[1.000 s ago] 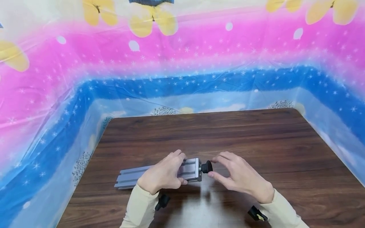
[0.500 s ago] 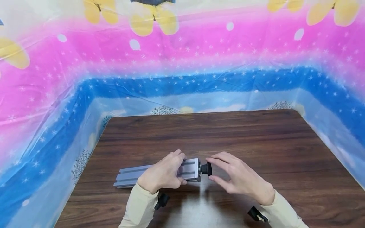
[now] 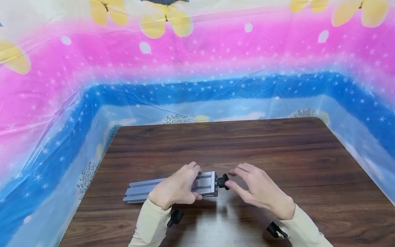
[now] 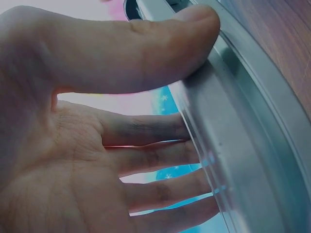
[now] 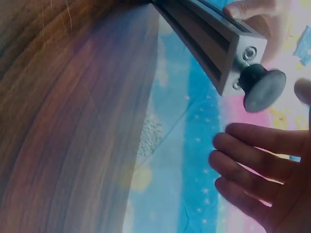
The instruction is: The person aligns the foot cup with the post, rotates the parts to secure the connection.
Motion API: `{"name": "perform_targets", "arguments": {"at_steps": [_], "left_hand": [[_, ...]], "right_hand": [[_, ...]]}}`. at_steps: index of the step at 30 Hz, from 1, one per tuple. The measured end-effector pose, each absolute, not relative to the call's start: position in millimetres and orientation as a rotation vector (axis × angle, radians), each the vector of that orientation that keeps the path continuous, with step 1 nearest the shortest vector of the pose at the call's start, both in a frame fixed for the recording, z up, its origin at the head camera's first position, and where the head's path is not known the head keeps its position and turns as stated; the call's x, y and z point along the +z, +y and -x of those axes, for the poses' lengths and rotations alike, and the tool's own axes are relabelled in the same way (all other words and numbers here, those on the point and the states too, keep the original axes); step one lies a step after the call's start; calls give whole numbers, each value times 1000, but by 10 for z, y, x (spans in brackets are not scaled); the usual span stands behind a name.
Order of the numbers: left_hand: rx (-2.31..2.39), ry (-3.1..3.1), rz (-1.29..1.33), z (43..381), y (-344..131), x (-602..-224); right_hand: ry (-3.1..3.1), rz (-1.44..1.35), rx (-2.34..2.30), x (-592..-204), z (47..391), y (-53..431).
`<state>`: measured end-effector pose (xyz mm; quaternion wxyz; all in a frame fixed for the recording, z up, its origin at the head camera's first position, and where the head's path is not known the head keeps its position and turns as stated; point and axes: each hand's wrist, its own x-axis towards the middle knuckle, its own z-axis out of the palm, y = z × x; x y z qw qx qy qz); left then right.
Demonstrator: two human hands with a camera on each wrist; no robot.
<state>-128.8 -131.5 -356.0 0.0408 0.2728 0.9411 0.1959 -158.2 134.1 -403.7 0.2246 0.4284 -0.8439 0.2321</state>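
Note:
A long grey aluminium profile (image 3: 145,190) lies lengthwise in front of me, with a flat metal plate on its right end. From that plate sticks a black knob-like foot (image 3: 223,181) with a round disc; in the right wrist view the black foot (image 5: 265,88) sits beside a socket-head screw (image 5: 249,53). My left hand (image 3: 177,187) grips the profile near the plate, thumb (image 4: 146,53) on the near side and fingers across the far side. Just right of the disc is my right hand (image 3: 259,188), fingers loosely spread, thumb tip close to the disc's rim.
The brown wood-grain table (image 3: 231,144) extends around the profile. A pink and blue patterned cloth (image 3: 197,61) hangs behind and along both sides. Black wrist devices (image 3: 175,218) hang below the cream sleeves (image 3: 152,224).
My right fingers moved in to the disc's rim, then drew back a little to the right. The black disc now sits at a slightly different angle. The left hand and profile stay almost still.

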Motion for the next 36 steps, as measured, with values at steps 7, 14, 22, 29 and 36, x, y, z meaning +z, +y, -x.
{"name": "perform_targets", "arguments": {"at_steps": [7, 14, 22, 29, 36], "left_hand": [[577, 2891, -840, 1287, -1324, -3552], [569, 2890, -830, 1296, -1325, -3552], [579, 2884, -822, 1278, -1306, -3545], [600, 2885, -827, 1280, -1300, -3543], [586, 2895, -860, 1294, -1313, -3534]], "right_hand": [[-2257, -1359, 708, -3977, 1545, 1408], [-2177, -1396, 710, -4004, 1572, 1354], [-2274, -1302, 711, -4062, 1611, 1313], [-2292, -1250, 640, -4050, 1621, 1266], [-2344, -1227, 662, -3967, 1549, 1339]]}}
